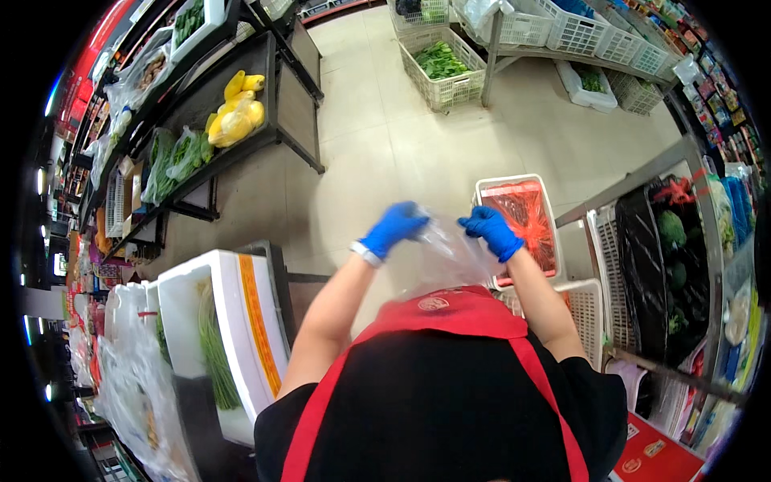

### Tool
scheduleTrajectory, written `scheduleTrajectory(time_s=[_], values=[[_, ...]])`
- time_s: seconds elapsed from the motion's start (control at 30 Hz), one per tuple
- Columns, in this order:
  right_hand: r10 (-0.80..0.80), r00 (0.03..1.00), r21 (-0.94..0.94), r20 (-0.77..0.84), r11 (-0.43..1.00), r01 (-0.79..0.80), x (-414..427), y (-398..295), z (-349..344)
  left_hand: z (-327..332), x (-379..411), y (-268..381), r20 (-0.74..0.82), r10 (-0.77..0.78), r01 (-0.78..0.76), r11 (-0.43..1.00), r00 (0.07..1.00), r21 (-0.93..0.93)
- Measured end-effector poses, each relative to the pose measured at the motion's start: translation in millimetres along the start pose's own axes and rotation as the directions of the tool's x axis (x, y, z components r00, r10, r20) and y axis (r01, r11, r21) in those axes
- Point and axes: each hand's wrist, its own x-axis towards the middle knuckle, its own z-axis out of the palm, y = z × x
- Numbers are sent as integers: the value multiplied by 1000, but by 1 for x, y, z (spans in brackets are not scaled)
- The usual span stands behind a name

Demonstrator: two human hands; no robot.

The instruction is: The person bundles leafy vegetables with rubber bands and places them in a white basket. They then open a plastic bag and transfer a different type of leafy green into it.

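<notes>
A clear plastic bag (449, 250) hangs between my two hands in front of the red apron (443, 310). My left hand (397, 229), in a blue glove, pinches the bag's upper left edge. My right hand (493, 232), gloved the same way, has its fingers curled at the bag's right side. Nothing shows inside the bag. Just beyond and beneath the right hand stands a white crate (549, 205) lined with red plastic film (521, 208); what the film covers is hard to make out.
To the left, a white foam box (232, 325) holds long green stalks. A dark display stand (274, 90) bears bagged yellow produce (238, 117). Ahead, a crate (446, 93) of leafy greens (443, 60) sits on the tiled floor. At right, a metal rack (632, 175) holds broccoli (671, 229).
</notes>
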Motion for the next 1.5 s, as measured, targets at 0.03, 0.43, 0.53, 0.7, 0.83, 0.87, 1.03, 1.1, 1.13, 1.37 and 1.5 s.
scheduleTrajectory(time_s=[0.03, 0.43, 0.53, 0.7, 0.83, 0.87, 1.03, 1.1, 1.13, 1.37, 1.5], values=[[-13, 997, -108, -76, 994, 5, 31, -2, -22, -37, 16, 1, -147, 4, 11, 995, 989, 99], [-97, 969, -315, 226, 934, 167, 307, -154, 11, -215, 220, 108, -18, 142, -137, 903, 990, -406], [-149, 980, -361, 130, 914, 187, 353, -149, 17, -245, 279, 111, 11, 42, -33, 906, 999, -421], [342, 936, 430, 86, 835, -344, 481, -91, -2, -286, 376, 128, 255, -54, 92, 986, 965, -139], [175, 944, 611, -280, 791, 35, 546, -121, 6, -327, 442, 127, 329, -137, 124, 990, 934, 62], [158, 981, 696, -114, 717, -35, 548, -141, 1, -331, 453, 125, 304, -45, 32, 998, 952, 45], [212, 975, 435, 64, 874, -218, 612, -191, -16, -328, 527, 125, 72, -37, 35, 999, 997, 24], [124, 991, 492, -49, 867, -84, 633, -195, -25, -323, 549, 126, -44, 129, -103, 922, 991, 373], [178, 984, 501, -32, 854, -138, 647, -196, -35, -321, 563, 128, -127, 28, -11, 990, 992, 139], [270, 958, 410, -97, 888, -208, 712, -163, -99, -352, 649, 164, 38, -99, 68, 874, 994, 481], [78, 907, -219, -414, 959, -182, 740, -133, -143, -388, 689, 162, 63, 327, -225, 483, 943, 846]])
